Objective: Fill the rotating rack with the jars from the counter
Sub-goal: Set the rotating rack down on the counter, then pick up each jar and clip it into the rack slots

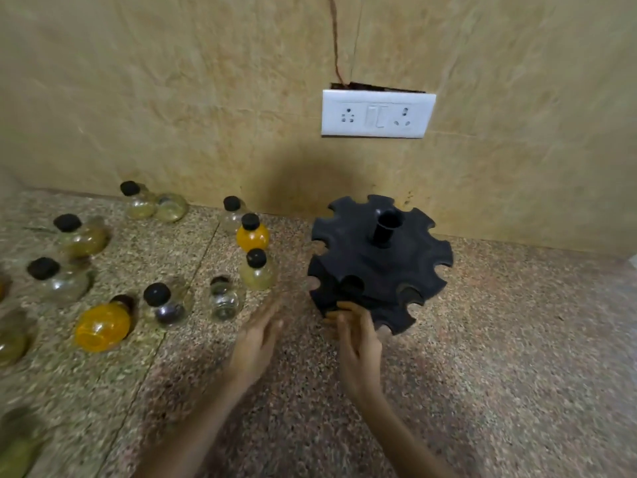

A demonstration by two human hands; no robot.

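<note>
On the desk [482, 339], the rotating rack [375, 267] stands empty, with all the jars [252, 236] to its left. The left hand [256, 339] and right hand [358, 343] are spread open, the blurred right perhaps touching the rack.

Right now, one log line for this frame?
rack empty | jars on counter, left of rack | left hand open, holding nothing | right hand open, at rack's front edge, contact unclear
</note>
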